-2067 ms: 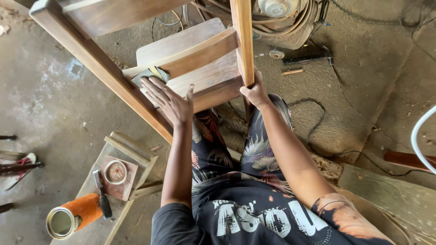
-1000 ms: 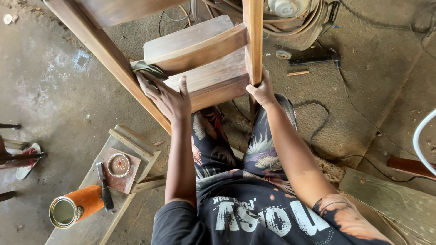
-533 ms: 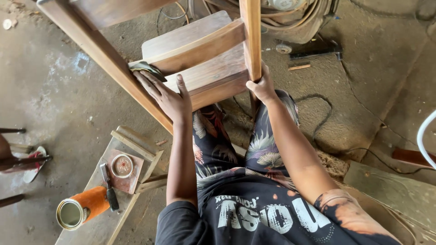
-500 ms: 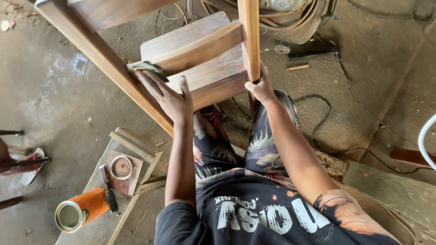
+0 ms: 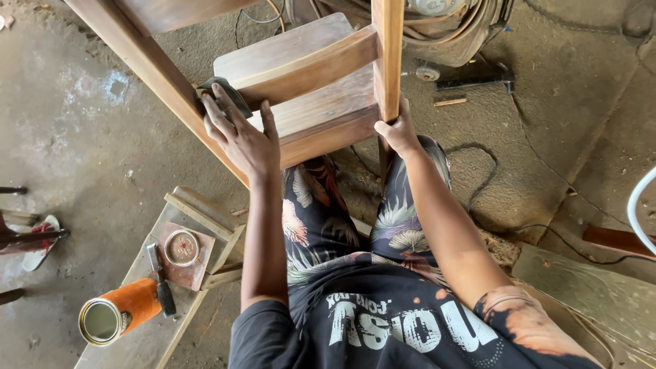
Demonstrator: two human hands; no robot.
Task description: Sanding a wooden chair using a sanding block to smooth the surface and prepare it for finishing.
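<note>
A brown wooden chair (image 5: 321, 102) stands in front of me, seen from above. My left hand (image 5: 239, 133) presses a dark folded piece of sandpaper (image 5: 222, 92) against the chair where the left upright meets the cross rail. The fingers lie flat over the sandpaper. My right hand (image 5: 398, 131) grips the chair's right upright (image 5: 387, 55) just below the rail. My legs in patterned trousers are under the chair.
At lower left a low wooden bench (image 5: 147, 328) carries an orange can on its side (image 5: 116, 314), a small round tin lid (image 5: 182, 247) and a dark-handled tool (image 5: 159, 280). Cables and a machine (image 5: 437, 27) lie on the dirt floor behind the chair.
My left hand has slid with the sandpaper up and to the left along the rail to its joint with the left upright. The right hand keeps its grip on the right upright.
</note>
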